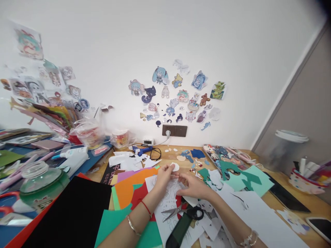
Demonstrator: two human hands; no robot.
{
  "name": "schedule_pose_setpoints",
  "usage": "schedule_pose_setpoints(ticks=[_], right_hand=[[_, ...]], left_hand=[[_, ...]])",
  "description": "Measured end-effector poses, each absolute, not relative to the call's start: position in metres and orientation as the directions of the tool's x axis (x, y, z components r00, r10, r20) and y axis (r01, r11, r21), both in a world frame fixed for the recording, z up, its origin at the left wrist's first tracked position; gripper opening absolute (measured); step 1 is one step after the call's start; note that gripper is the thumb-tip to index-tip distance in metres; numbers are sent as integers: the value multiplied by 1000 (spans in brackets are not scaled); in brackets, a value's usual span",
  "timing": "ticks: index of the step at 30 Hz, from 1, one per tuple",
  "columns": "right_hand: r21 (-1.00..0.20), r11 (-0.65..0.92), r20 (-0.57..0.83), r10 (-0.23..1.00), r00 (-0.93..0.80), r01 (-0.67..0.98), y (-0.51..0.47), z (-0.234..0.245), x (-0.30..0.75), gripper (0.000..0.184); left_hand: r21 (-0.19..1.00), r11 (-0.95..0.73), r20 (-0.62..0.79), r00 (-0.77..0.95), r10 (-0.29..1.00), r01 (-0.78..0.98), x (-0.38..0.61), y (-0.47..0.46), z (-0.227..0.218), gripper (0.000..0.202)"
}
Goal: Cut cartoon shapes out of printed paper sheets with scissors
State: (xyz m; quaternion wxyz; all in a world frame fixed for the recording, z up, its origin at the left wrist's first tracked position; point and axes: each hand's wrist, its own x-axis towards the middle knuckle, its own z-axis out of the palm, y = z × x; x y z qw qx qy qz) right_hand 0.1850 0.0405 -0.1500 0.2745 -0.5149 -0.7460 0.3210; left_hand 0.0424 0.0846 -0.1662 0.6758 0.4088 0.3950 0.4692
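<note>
My left hand [164, 176] pinches a small white oval paper cutout [175, 167] between thumb and fingers. Close beside it, my right hand [193, 186] has its thumb apart from curved fingers, whose tips come up to the left fingertips. Whether those tips touch the cutout's edge or something tiny, I cannot make out. Below both hands lies a sheet with printed line drawings [165, 199], partly hidden by the left forearm. Scissors [172, 213] with black handles rest on it, blades apart, beside a long dark green object [179, 230]. White paper scraps [210, 224] lie under the right forearm.
Coloured sheets, including orange [131, 187], green [111, 224] and black [69, 210], spread leftward. Small blue cutouts [186, 155] lie behind the hands. A jar of green stuff [41, 186] stands left; a dark phone-like slab [287, 193] and pen holder [305, 182] are right.
</note>
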Motion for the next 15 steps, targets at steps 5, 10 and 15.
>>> schedule_pose_setpoints(ticks=[5, 10, 15], right_hand=[[-688, 316, 10, 904, -427, 653, 36, -145, 185, 51], [-650, 358, -23, 872, -488, 671, 35, -138, 188, 41], [-606, 352, -37, 883, -467, 713, 33, -135, 186, 33]], left_hand=[[899, 231, -154, 223, 963, -373, 41, 87, -166, 24], [884, 254, -178, 221, 959, -393, 41, 87, -164, 25], [882, 278, -197, 239, 951, -381, 41, 86, -164, 25]])
